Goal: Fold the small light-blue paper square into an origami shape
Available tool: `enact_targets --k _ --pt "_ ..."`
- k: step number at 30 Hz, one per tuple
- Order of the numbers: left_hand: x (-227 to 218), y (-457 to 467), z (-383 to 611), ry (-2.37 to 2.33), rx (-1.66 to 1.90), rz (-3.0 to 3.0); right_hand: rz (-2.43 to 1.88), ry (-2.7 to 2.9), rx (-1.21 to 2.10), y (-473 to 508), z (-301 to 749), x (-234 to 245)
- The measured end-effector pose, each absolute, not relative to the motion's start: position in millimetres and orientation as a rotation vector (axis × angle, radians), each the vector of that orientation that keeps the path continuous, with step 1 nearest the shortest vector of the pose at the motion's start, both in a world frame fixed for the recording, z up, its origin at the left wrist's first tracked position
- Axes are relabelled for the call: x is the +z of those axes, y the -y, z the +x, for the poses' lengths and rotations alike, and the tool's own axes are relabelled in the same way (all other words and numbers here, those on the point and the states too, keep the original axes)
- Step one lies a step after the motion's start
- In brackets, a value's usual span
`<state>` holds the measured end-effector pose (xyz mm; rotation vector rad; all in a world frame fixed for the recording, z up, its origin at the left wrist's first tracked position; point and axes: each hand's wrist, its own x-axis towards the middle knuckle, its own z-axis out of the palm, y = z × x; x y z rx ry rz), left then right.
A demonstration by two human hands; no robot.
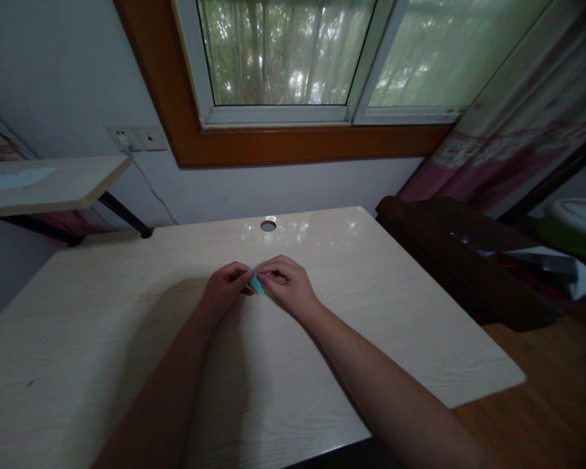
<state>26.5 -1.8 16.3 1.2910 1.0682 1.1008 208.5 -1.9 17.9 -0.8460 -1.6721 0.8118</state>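
Note:
Between my two hands is a small turquoise piece (pixel 256 284), thin and flat like folded paper, held a little above the pale wood-grain table (pixel 293 378). The thumb and fingers of my left hand (pixel 228 284) pinch its left side. My right hand (pixel 289 280) pinches its upper right edge with thumb and forefinger. The fingertips of both hands almost meet there and cover part of the piece, so its full shape is hidden.
Behind my hands the table has a round cable hole (pixel 268 226). A raised shelf (pixel 53 185) on black legs stands at the left. A cable (pixel 151 189) runs down from the wall socket (pixel 137 138). Dark wooden furniture (pixel 459 260) borders the right edge.

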Motion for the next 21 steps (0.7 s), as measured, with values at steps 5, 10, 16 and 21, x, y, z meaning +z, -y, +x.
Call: enact_targets --k 5,10,16,21 --pt "16.4 1.3 26.2 -1.058 1.094 1.290 -0.842 1.680 0.822 3.2 208.6 20.8" --pt "15.5 1.3 26.9 -1.060 1.090 1.294 -0.867 1.651 0.869 1.7 207.2 19.3" --pt "16.0 2.0 29.4 -1.077 1.092 1.328 -0.938 1.640 0.929 1.0 204.8 15.8" --pt "15.8 1.8 29.4 -1.071 1.090 1.336 -0.956 1.681 0.921 -0.5 204.9 10.0"
